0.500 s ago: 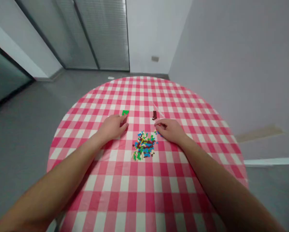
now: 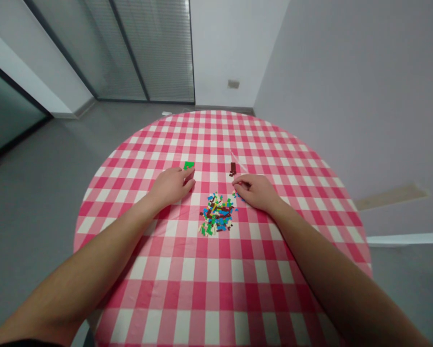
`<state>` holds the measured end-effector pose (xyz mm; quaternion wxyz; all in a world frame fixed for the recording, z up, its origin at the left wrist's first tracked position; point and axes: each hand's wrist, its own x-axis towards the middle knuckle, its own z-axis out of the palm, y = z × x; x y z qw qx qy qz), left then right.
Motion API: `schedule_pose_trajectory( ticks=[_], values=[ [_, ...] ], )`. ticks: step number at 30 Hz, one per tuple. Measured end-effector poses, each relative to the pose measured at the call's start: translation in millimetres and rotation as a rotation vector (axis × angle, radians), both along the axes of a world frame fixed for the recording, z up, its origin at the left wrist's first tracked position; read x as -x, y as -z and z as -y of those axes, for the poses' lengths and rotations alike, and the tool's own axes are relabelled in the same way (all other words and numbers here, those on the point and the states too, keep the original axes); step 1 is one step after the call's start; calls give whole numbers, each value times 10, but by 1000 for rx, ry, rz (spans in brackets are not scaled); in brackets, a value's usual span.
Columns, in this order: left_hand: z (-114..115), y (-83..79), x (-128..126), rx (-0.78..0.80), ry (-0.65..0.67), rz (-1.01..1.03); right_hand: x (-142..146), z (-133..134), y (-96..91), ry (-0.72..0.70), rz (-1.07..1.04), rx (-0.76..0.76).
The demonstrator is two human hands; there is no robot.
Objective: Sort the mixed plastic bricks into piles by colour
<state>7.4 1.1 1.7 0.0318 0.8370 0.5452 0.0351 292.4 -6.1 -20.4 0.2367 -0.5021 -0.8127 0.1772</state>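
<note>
My left hand (image 2: pixel 171 185) lies at the near edge of a small green plate (image 2: pixel 189 165), its index fingertip touching or just over the plate. Its thumb is held apart from the fingers, with nothing visible between them. A mixed pile of small toy bricks (image 2: pixel 217 214), in blue, green, dark brown, yellow and cream, lies between my forearms. Right of the pile, my right hand (image 2: pixel 257 192) rests with fingers curled together in a pinch; whatever they hold is too small to make out. Just beyond its fingertips are several dark brown bricks (image 2: pixel 233 168).
A round table with a red-and-white checked cloth (image 2: pixel 216 270) fills the middle. A few loose blue and green bricks (image 2: pixel 237 195) lie beside my right hand. A thin clear strip (image 2: pixel 239 161) lies behind the brown bricks. A wall (image 2: pixel 364 106) stands close on the right.
The whole view has shifted slightly, with the table a little higher in the picture. My hands, the green plate and the pile keep nearly the same places on the cloth.
</note>
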Motion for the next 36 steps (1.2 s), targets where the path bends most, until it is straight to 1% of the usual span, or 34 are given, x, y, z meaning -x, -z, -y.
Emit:
schedule_pose_trajectory(
  ticks=[14, 21, 31, 34, 36],
  values=[
    [21, -20, -14, 24, -32, 12, 10, 2, -30, 1, 22, -8],
    [29, -35, -12, 21, -26, -1, 10, -4, -9, 3, 16, -11],
    [21, -5, 12, 15, -29, 57, 8, 1, -17, 6, 9, 1],
    [47, -16, 25, 31, 33, 159, 8, 1, -12, 0, 3, 1],
    [92, -47, 13, 75, 136, 269, 10, 4, -13, -2, -1, 7]
  ],
)
